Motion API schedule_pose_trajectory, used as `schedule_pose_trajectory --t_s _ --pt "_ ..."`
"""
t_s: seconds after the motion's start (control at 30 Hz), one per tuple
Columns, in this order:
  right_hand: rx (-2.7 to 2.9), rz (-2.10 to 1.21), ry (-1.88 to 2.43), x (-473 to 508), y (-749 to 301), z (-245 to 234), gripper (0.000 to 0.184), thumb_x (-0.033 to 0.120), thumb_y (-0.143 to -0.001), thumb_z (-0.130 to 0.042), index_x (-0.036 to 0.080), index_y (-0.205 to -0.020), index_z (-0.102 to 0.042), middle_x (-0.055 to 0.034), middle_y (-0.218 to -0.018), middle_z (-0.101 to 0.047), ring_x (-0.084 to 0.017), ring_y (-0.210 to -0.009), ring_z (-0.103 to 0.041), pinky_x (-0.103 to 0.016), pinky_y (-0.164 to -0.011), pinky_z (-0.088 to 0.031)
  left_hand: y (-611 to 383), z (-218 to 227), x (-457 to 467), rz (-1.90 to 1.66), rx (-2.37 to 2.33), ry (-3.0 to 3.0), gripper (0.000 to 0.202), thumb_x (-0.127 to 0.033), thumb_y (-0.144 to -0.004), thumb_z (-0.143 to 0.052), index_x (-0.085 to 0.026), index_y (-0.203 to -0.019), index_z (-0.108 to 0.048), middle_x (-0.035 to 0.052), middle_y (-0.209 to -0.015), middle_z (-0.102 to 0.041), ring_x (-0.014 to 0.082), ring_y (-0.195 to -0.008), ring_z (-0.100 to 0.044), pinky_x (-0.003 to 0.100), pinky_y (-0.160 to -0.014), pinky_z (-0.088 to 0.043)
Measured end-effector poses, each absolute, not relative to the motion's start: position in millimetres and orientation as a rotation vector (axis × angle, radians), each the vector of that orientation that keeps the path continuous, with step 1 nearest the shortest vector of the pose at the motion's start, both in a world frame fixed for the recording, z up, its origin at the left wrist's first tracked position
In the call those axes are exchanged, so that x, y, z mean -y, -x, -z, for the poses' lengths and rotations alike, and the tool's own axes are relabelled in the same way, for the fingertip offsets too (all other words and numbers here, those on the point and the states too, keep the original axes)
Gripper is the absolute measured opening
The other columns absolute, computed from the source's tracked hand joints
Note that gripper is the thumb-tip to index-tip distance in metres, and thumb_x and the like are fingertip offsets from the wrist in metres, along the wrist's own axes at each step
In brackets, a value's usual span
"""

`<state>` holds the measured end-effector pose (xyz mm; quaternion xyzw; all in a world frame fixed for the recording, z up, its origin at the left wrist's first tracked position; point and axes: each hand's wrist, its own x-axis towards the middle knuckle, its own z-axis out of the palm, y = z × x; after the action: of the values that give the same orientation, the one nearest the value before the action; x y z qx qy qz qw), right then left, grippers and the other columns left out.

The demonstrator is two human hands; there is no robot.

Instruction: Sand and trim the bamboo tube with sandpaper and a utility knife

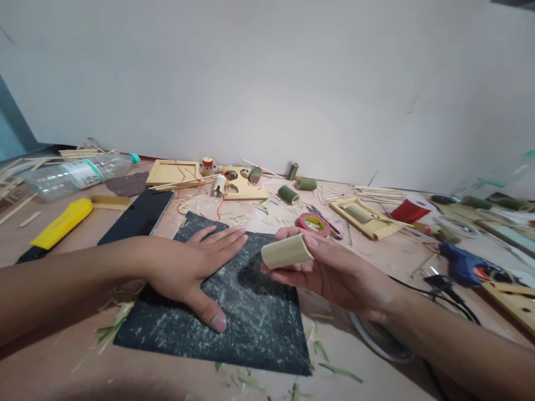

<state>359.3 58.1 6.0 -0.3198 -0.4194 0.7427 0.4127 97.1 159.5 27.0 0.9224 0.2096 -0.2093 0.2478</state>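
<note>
2 bare forearms, left hand (190,271), right hand (334,273), short fingernails

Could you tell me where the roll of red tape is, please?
In the head view, the roll of red tape lies on the table right of centre, just beyond the right hand holding the bamboo piece, beside a wooden frame.

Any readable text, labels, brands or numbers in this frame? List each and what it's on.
Nothing here is legible.
Label on the plastic bottle: has print, too blurred to read.
Red tape roll and blue glue gun: no markings I can make out.
Bamboo piece in the right hand, sandpaper sheet under the left hand: no text.
</note>
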Motion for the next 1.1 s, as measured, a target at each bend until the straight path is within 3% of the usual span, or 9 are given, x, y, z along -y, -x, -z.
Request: schedule_pose_trajectory --t_s 0.13,0.27,0.37,0.43,0.6,0.9,1.03,1.1 --pt "1.347 -1.606 0.934 -59.9 -362.8 -2.7 0.032 0.047 -0.095 -0.068 0.025 -0.118 -0.062 -0.0087 -0.121 -0.071 -0.026 -0.121 -0.067 -0.048 -0.108 -0.052 -96.0 -27.2 -159.1 0.586 -0.570 -2.520 0.131 -0.084 -0.080 -0.060 -0.011 -0.163 0.012 0.0137 -0.168 0.019 0.0332 -0.156 0.018 0.056 -0.125 0.008" --pt "1.902 -0.790 1.127 -63.6 -367.4 4.6 0.024 0.037 -0.096 -0.069 0.027 -0.118 -0.069 -0.0102 -0.133 -0.064 -0.027 -0.132 -0.057 -0.047 -0.111 -0.047 -96.1 -26.2 -159.2 0.584 -0.570 -2.525 0.131 -0.081 -0.081 -0.062 -0.011 -0.163 0.013 0.0135 -0.168 0.020 0.0332 -0.155 0.020 0.054 -0.126 0.007" --pt "2.182 -0.485 1.197 -63.8 -367.1 10.6 0.040 0.032 -0.094 -0.071 0.025 -0.133 -0.064 -0.0125 -0.136 -0.064 -0.027 -0.128 -0.060 -0.046 -0.109 -0.049 -96.4 -25.4 -159.4 0.574 -0.565 -2.533 0.130 -0.078 -0.082 -0.063 -0.011 -0.164 0.012 0.0141 -0.169 0.018 0.0343 -0.156 0.017 0.055 -0.126 0.006" --pt "2.223 -0.457 1.251 -63.3 -364.7 14.4 0.049 0.033 -0.092 -0.073 0.022 -0.137 -0.058 -0.0133 -0.133 -0.067 -0.027 -0.122 -0.064 -0.044 -0.105 -0.052 -96.3 -25.2 -159.4 0.566 -0.564 -2.534 0.129 -0.077 -0.082 -0.064 -0.012 -0.164 0.011 0.0144 -0.169 0.017 0.0348 -0.156 0.017 0.056 -0.126 0.005" --pt "2.336 -0.416 1.221 -64.0 -357.8 18.5 0.042 0.032 -0.100 -0.062 0.023 -0.141 -0.057 -0.0158 -0.147 -0.055 -0.026 -0.133 -0.056 -0.043 -0.109 -0.049 -96.1 -24.6 -159.2 0.563 -0.569 -2.539 0.129 -0.077 -0.082 -0.064 -0.010 -0.164 0.009 0.0152 -0.169 0.017 0.0339 -0.157 0.015 0.055 -0.126 0.006" --pt "2.523 -0.577 1.029 -48.8 -343.2 5.7 0.037 0.038 -0.098 -0.065 0.029 -0.134 -0.065 -0.0108 -0.125 -0.059 -0.023 -0.117 -0.061 -0.034 -0.099 -0.053 -95.1 -22.4 -158.1 0.534 -0.560 -2.548 0.129 -0.077 -0.080 -0.066 -0.009 -0.165 0.004 0.0158 -0.169 0.014 0.0349 -0.157 0.014 0.055 -0.126 0.005" --pt "2.394 -0.292 1.292 -59.4 -350.5 8.7 0.033 0.033 -0.099 -0.062 0.024 -0.130 -0.068 -0.0141 -0.121 -0.059 -0.027 -0.109 -0.061 -0.045 -0.099 -0.053 -94.9 -21.5 -158.7 0.493 -0.565 -2.521 0.129 -0.076 -0.079 -0.069 -0.011 -0.165 0.002 0.0174 -0.169 0.010 0.0391 -0.156 0.010 0.058 -0.126 0.002" --pt "2.401 -0.305 1.257 -58.8 -349.9 7.8 0.035 0.034 -0.100 -0.061 0.024 -0.133 -0.067 -0.0145 -0.123 -0.059 -0.026 -0.110 -0.061 -0.043 -0.098 -0.054 -95.2 -21.4 -158.9 0.492 -0.576 -2.522 0.129 -0.076 -0.079 -0.069 -0.011 -0.166 0.001 0.0182 -0.169 0.009 0.0399 -0.156 0.010 0.059 -0.126 0.002"
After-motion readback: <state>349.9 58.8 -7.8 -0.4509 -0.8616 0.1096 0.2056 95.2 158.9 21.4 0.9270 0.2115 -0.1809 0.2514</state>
